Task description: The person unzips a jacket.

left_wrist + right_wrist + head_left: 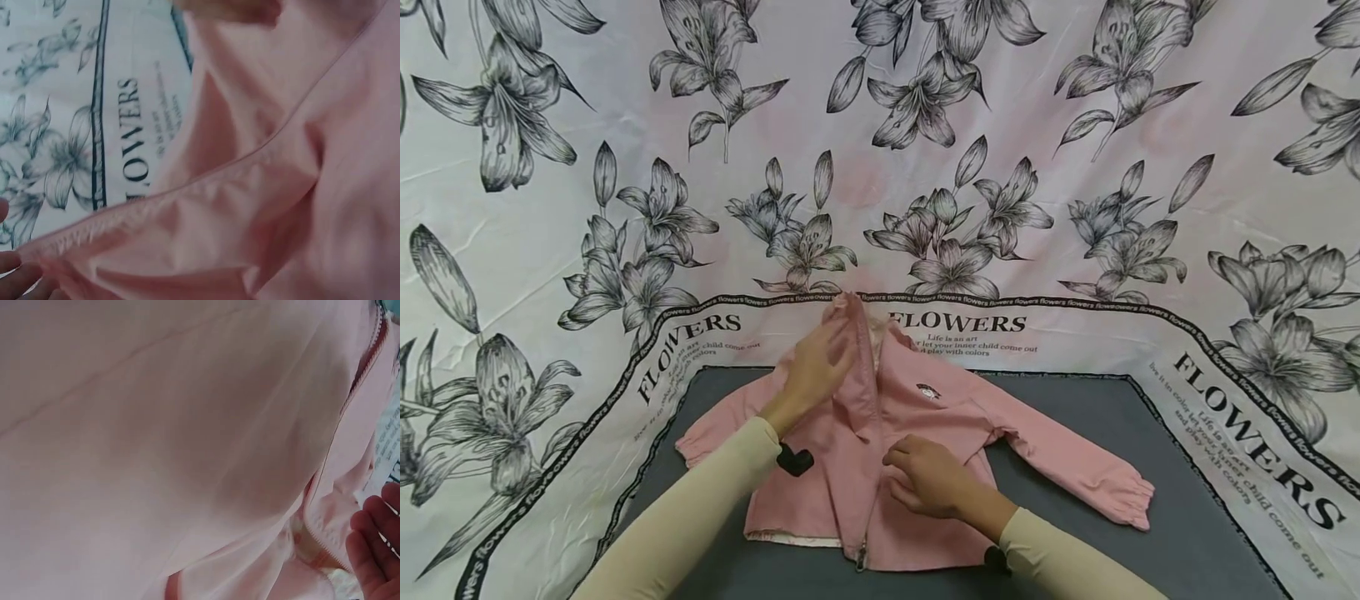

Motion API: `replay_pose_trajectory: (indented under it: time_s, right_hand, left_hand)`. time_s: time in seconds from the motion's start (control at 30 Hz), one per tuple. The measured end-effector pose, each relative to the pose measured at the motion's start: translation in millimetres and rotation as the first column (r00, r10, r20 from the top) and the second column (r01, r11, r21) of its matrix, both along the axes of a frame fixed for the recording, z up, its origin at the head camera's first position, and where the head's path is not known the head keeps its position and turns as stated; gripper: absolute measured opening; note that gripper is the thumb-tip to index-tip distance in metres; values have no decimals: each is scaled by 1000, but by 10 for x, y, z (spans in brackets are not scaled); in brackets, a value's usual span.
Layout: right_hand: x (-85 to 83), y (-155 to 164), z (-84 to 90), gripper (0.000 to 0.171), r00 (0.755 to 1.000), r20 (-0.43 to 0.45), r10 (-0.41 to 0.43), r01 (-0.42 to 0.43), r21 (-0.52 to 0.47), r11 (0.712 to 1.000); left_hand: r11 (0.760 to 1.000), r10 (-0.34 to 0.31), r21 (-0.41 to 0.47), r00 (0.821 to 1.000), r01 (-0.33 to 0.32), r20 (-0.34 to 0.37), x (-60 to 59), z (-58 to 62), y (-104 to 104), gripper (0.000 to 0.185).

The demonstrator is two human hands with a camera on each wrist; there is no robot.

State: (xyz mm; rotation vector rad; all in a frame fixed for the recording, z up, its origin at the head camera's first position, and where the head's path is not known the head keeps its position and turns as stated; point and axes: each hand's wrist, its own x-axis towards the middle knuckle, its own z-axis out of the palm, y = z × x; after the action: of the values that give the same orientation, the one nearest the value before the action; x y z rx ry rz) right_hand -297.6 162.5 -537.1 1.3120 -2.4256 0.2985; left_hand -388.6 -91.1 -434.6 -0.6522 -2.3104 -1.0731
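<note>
A pink zip-up jacket [820, 492] lies spread front side up, its sleeves out to either side and a small dark print on the chest. My left hand [811, 371] pinches the front edge near the collar and raises it. In the left wrist view, the left fingers [19, 278] and thumb sit either side of that edge. Over the front, beside the zip, hovers my right hand [925, 479] with loosely bent fingers. The right wrist view has the right fingers [369, 550] relaxed, holding nothing. A zip pull [861, 557] hangs at the bottom hem.
Under the jacket is a dark grey table surface [1075, 550]. A white cloth [805, 333] with black flower prints and FLOWERS lettering surrounds it and rises behind as a backdrop. The right sleeve cuff [1131, 504] reaches toward the table's right side. A small black device [793, 460] is by my left wrist.
</note>
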Motion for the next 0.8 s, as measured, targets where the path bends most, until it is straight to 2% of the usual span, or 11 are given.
replay_pose_trajectory:
  time_s: [0.13,0.27,0.4,0.53,0.63,0.8]
  right_hand:
    - [-24,35,19,29,998,53,-46,42,71,997]
    - [-25,45,27,34,993,94,-70,59,111,992]
    - [-32,44,8,39,987,130,-92,74,138,988]
    - [-42,43,-47,44,977,184,-108,80,155,985]
    - [-53,41,-90,43,971,209,-112,79,163,984]
    - [-76,35,-111,38,964,228,-136,93,191,977]
  left_hand:
    - [993,-84,-78,995,89,59,263,-178,-12,59]
    - [976,-119,-166,982,144,149,484,-330,-23,64]
    - [953,-158,-224,967,202,202,607,-479,-40,65]
    - [933,-195,-244,942,263,272,713,-615,-79,63]
    - [907,-245,-265,922,327,299,791,-694,-95,58]
    - [838,-288,-352,886,417,364,928,-814,-101,52]
